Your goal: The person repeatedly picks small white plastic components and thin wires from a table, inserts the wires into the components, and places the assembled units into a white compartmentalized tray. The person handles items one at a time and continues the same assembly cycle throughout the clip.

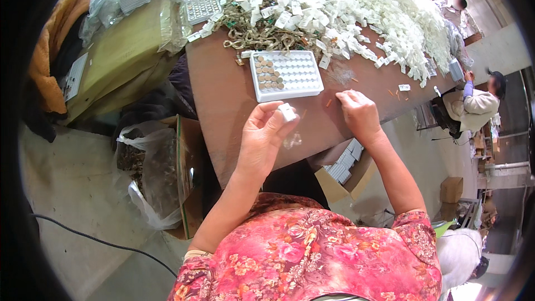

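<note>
My left hand (261, 134) is closed in a pinch on a small white plastic piece (286, 112), held above the near part of the table. My right hand (361, 114) is to the right, low over the tabletop, with its fingers curled and the fingertips together; whatever they hold, if anything, is too small to make out. A small orange stick (329, 102) lies just left of those fingertips. Beyond both hands sits a white tray (290, 95) with rows of slots. Round tan discs (267, 72) fill several of its left-hand places.
A large heap of white tags (356, 5) and tangled brown cords (262, 36) covers the far side of the brown table (223, 111). Below the near edge stand a carton of white packs (345, 161) and a bag-lined box (150, 156). A co-worker (479, 100) sits at right.
</note>
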Demonstrator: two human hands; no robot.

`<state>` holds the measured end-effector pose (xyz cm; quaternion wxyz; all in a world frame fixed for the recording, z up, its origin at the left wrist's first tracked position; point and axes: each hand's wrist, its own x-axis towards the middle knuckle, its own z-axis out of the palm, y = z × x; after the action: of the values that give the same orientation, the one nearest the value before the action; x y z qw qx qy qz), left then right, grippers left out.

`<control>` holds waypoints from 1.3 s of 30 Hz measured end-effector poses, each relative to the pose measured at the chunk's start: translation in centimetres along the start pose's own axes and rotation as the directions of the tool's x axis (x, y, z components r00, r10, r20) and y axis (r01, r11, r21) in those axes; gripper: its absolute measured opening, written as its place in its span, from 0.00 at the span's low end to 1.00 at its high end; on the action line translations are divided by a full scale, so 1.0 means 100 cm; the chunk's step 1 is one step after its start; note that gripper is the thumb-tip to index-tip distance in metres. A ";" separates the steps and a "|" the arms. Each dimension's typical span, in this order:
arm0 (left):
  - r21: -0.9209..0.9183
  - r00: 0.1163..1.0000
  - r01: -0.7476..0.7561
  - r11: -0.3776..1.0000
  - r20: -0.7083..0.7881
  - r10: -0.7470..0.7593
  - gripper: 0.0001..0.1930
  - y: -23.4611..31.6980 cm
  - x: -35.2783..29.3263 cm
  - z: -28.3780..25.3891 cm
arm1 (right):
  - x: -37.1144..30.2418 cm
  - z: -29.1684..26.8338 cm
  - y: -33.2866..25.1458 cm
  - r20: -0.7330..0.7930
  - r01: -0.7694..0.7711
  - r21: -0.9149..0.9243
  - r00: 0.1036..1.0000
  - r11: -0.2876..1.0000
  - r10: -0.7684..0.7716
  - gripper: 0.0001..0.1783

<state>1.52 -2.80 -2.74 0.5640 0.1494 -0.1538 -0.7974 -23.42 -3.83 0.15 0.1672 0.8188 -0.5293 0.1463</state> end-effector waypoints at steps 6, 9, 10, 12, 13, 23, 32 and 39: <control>0.097 0.999 0.006 0.995 0.033 -0.009 0.12 0.002 0.000 -0.003 | 0.011 -0.024 -0.025 0.266 -0.508 0.720 0.831 0.473 0.488 0.11; -0.013 0.997 0.062 0.998 0.043 -0.061 0.13 0.003 0.001 -0.002 | 0.022 -0.039 -0.042 0.465 -0.490 0.872 0.833 0.007 0.299 0.11; -0.069 0.997 0.070 0.995 0.033 -0.068 0.12 0.004 0.000 -0.001 | 0.026 -0.041 -0.047 0.512 -0.530 0.848 0.813 -0.011 0.277 0.11; -0.091 0.996 0.085 0.992 0.019 -0.083 0.12 0.006 -0.002 0.000 | 0.034 -0.040 -0.058 0.508 -0.516 0.856 0.831 -0.028 0.224 0.10; -0.082 0.996 0.092 0.992 0.004 -0.092 0.12 0.007 -0.002 0.000 | 0.038 -0.038 -0.063 0.484 -0.494 0.870 0.847 -0.012 0.219 0.10; -0.202 0.997 0.071 0.977 0.021 -0.068 0.13 0.003 0.004 -0.005 | 0.039 -0.029 -0.081 0.332 -0.371 0.919 0.910 0.133 0.247 0.08; -0.315 0.998 0.062 0.947 0.021 -0.059 0.13 0.003 0.005 -0.009 | 0.028 -0.012 -0.098 0.255 -0.333 0.925 0.901 0.184 0.351 0.04; -0.116 0.999 0.039 0.992 -0.014 -0.040 0.11 0.004 0.002 -0.003 | 0.037 -0.022 -0.083 0.025 -0.146 0.818 0.975 0.557 0.219 0.05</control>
<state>1.94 -3.16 -2.81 0.5571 0.1261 -0.0996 -0.8148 -14.51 -2.79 2.69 -0.2225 0.7379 -0.4774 0.4220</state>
